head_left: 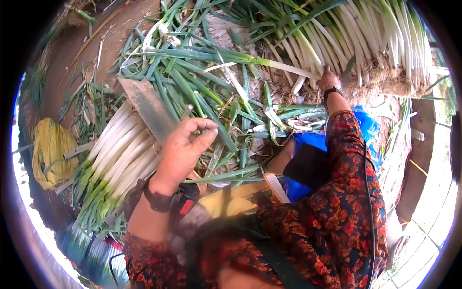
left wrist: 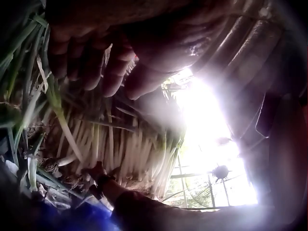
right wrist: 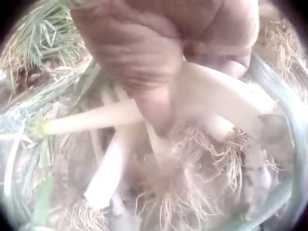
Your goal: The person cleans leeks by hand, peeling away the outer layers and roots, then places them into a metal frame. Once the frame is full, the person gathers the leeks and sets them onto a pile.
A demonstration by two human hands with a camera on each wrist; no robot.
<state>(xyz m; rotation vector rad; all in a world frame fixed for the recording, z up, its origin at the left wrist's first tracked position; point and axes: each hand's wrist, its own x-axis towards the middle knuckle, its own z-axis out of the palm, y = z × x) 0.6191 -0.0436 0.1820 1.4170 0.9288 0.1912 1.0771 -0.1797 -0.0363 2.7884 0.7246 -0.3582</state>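
In the head view my right hand (head_left: 329,81) pinches the root end of a long white leek (head_left: 288,69). Its green leaves stretch left over the pile. The right wrist view shows the thumb (right wrist: 156,108) over white leek stalks, with stringy roots (right wrist: 178,202) below. My left hand (head_left: 185,149) is raised with fingers loosely bent, and nothing shows in it in the left wrist view, where the fingers (left wrist: 115,72) hang apart. Beneath and left of it, a flat, worn plate (head_left: 149,106) stands along a row of trimmed leeks (head_left: 120,154).
A dense stack of leeks with roots (head_left: 356,38) stands at the back right. Loose green leaves (head_left: 192,82) cover the middle. A yellow bag (head_left: 53,151) lies at the far left, near metal bars (head_left: 79,150). Blue plastic (head_left: 368,125) lies by the right forearm.
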